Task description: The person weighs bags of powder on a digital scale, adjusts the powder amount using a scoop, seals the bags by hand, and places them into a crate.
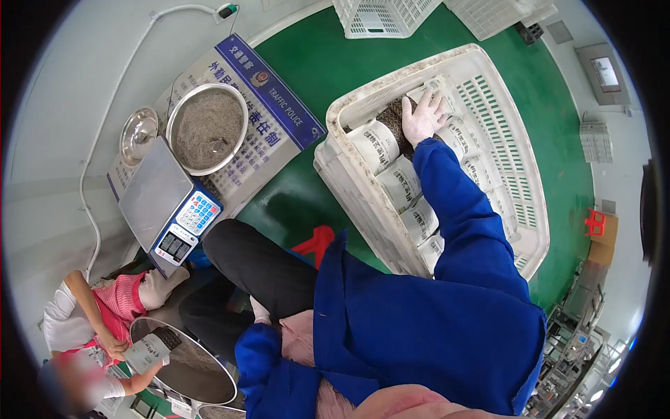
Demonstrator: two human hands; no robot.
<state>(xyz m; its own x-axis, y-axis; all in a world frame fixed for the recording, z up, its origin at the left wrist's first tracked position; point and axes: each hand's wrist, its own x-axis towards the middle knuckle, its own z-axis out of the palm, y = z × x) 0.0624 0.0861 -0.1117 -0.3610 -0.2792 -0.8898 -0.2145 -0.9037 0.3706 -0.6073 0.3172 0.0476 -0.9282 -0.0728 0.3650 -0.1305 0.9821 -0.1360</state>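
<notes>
My right hand (pixel 424 116), in a pale glove, lies with spread fingers on the bags at the upper end of a large white plastic crate (pixel 499 105). White labelled bags (pixel 400 183) stand in rows inside it, and a dark patterned bag part (pixel 392 119) shows beside my fingers. My left hand (pixel 260 311), also gloved, is low near my dark trousers; only part of it shows, and its fingers are hidden.
At the left are a scale (pixel 157 199), a steel bowl of grey-brown granules (pixel 208 129) and a steel lid (pixel 139 136). A co-worker (pixel 105 314) holds a labelled bag (pixel 149 353) over a steel drum (pixel 195 370). White crates (pixel 380 17) stand at the top.
</notes>
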